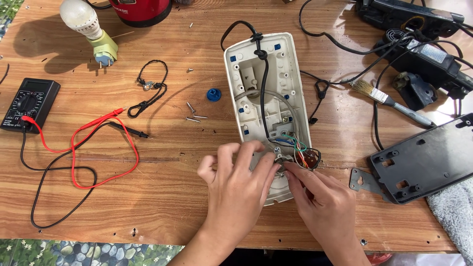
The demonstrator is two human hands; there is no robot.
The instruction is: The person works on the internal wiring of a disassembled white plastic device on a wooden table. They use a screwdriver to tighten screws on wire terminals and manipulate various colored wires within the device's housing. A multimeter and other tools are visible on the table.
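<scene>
Wooden table (162,197) bears an opened cream casing (266,88); left hand (236,182) and right hand (315,194) pinch, seemingly, its coloured wires (300,150); gentle, steady pulling seems wise.

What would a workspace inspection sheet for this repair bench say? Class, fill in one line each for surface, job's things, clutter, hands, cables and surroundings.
Surface: wooden table, scuffed, with small holes near the front edge.
Job's things: opened cream plastic casing lying inside-up; coloured wires bunched at its lower end.
Clutter: loose screws, blue cap, paintbrush, black cover plate, bulb on a plug adapter, red container.
Hands: left hand and right hand both pinch at the wires; exact grip hidden.
Cables: multimeter with red and black probe leads looped loosely; black cord knotted inside the casing.
Surroundings: patterned floor below the table; grey cloth at the right.
</scene>
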